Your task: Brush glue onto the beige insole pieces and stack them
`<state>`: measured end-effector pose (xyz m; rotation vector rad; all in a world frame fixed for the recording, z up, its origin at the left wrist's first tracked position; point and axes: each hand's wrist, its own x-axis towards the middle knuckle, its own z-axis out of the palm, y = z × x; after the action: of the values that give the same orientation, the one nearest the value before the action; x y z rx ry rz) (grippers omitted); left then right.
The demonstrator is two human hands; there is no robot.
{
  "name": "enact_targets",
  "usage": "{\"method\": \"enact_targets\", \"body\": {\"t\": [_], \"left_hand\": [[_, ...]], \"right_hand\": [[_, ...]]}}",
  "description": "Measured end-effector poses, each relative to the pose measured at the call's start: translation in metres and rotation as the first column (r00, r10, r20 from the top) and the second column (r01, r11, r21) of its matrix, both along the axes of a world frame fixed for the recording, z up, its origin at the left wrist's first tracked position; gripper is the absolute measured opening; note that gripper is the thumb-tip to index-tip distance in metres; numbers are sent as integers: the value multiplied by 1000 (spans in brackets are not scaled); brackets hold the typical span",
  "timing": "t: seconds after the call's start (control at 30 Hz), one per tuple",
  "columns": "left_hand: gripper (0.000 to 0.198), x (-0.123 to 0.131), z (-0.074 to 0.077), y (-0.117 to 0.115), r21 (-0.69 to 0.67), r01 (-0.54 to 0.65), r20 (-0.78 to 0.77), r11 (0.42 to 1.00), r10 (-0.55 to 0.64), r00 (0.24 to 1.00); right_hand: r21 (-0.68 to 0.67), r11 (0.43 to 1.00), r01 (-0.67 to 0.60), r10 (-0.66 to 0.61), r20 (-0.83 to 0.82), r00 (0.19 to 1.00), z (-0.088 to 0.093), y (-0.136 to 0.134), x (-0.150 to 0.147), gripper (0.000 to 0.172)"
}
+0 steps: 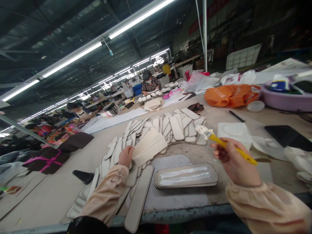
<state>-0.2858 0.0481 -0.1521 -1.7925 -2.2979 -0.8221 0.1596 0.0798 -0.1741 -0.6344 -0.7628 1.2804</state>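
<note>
My right hand [237, 162] is closed round the yellow handle of a paintbrush [221, 142], its bristles thick with white paste and pointing left. With its fingers closed on the near edge, my left hand [126, 156] grips some cream flat pieces [151, 146] over the heap. Below and between the hands lies a neat stack of long rounded grey panels [186, 175], the top one streaked with wet white paste. A heap of similar dark-edged panels [176, 128] spreads behind and under my left arm. One long panel [139, 198] sticks out past the table's front edge.
Right of the heap are a white tub [234, 134], a black tablet-like slab [289, 137], an orange bag [230, 96] and a purple basin [287, 96]. A black tool [83, 176] and a ribboned dark bundle [48, 160] lie left. Co-workers [150, 83] sit beyond.
</note>
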Motion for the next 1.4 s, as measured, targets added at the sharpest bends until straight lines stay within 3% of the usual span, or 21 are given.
{"method": "enact_targets", "body": {"t": [0.17,0.33,0.5,0.63,0.7,0.83,0.9,1.0,1.17,1.27,1.4], "left_hand": [[23,31,35,-18,191,102,17,976,-107,994],[14,88,55,-42,296,309,86,904,-347,934],[15,132,50,-47,255,413,228,874,-470,853],[18,146,35,-39,147,299,432,943,-333,838],[25,147,26,-37,89,242,610,966,-245,753],[47,143,6,-43,-3,314,900,949,-135,414],[47,140,-3,-49,-51,319,935,946,-67,347],[44,137,-14,-54,-115,265,911,957,-4,412],[43,135,-28,-50,-126,196,777,972,-26,629],[38,133,-36,-47,-133,178,653,975,-49,756],[32,133,-44,-48,-153,186,532,970,-78,843]], "right_hand": [[145,983,112,-131,130,983,5,-11,-11,20],[232,973,-13,-52,272,961,7,-18,-19,26],[209,976,-58,-24,369,929,7,-21,-24,29],[165,981,103,-167,442,882,9,-24,-20,28],[181,967,179,-247,492,835,7,-25,-14,29],[237,951,197,-308,688,657,0,-27,0,25],[267,951,155,-308,792,527,-3,-30,6,22],[290,956,48,-290,904,313,-6,-36,8,15],[279,960,-19,-280,960,-23,-11,-42,-1,10],[307,951,-37,-309,939,-149,-13,-45,-7,8],[331,941,-63,-336,910,-242,-17,-49,-10,8]]}}
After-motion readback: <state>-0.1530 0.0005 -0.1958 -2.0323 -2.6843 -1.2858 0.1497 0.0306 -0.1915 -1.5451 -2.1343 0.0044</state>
